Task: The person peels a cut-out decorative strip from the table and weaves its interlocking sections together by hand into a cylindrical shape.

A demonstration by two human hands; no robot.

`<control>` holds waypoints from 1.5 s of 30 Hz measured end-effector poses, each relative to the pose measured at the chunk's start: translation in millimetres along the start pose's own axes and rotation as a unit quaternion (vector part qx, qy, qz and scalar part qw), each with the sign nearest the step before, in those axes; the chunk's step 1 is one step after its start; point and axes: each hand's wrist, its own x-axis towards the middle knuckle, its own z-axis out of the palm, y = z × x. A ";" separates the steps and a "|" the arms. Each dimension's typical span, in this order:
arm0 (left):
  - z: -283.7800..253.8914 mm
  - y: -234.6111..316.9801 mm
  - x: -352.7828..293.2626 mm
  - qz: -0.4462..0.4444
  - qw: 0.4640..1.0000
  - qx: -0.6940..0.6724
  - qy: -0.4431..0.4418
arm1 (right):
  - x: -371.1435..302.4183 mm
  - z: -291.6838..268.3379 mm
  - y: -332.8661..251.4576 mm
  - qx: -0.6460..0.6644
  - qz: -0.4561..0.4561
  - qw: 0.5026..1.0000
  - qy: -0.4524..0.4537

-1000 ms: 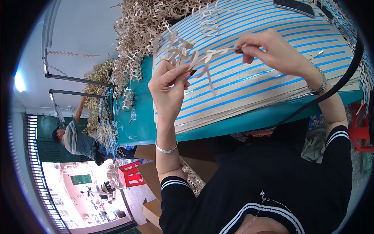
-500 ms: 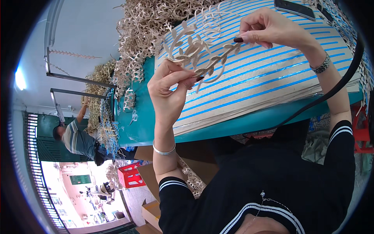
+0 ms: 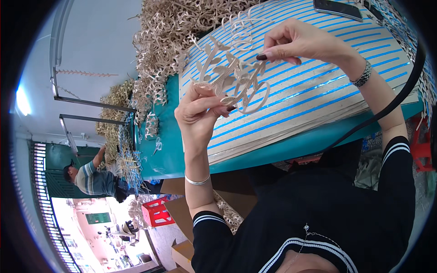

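Observation:
A beige leaf-shaped strip (image 3: 221, 70), cut like a vine with small leaves, is looped and gathered in my left hand (image 3: 196, 113). Thumb and fingers of that hand pinch its folds together. My right hand (image 3: 300, 43) has its thumb and forefinger closed on the strip's other end, to the right of the loops. Both hands hold it above a stack of beige sheets (image 3: 291, 102) with blue stripes. A thin pale coil (image 3: 241, 34) rests on the sheets just beyond the loops.
Many similar strips lie in a heap (image 3: 168, 41) on the green table (image 3: 159, 166). A phone (image 3: 339, 9) is at the far right, scissors (image 3: 158, 144) at the left. A black cable (image 3: 387, 107) crosses the right side. Another person (image 3: 95, 179) works by hanging strips.
My right hand has come left and a little down, nearer my left hand. The stretch of strip between them has slackened and bunched into tighter loops.

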 end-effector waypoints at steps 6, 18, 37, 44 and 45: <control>5.0 -15.3 -0.6 -0.022 0.991 -0.131 0.001 | 0.6 7.9 -0.9 0.039 0.020 0.999 -0.009; 13.6 -46.1 -1.6 -0.023 0.951 -0.310 0.010 | 5.4 21.4 11.9 0.263 0.145 0.951 -0.078; 33.4 -75.9 -7.0 -0.097 0.911 -0.397 0.052 | 5.9 36.2 23.2 0.436 0.130 0.882 -0.127; 16.4 -69.0 -8.9 -0.161 0.963 -0.214 0.000 | -0.6 31.9 17.3 0.262 0.067 0.962 -0.040; 13.2 -64.6 -8.7 -0.164 0.970 -0.177 0.013 | -1.8 31.3 15.9 0.258 0.061 0.964 -0.031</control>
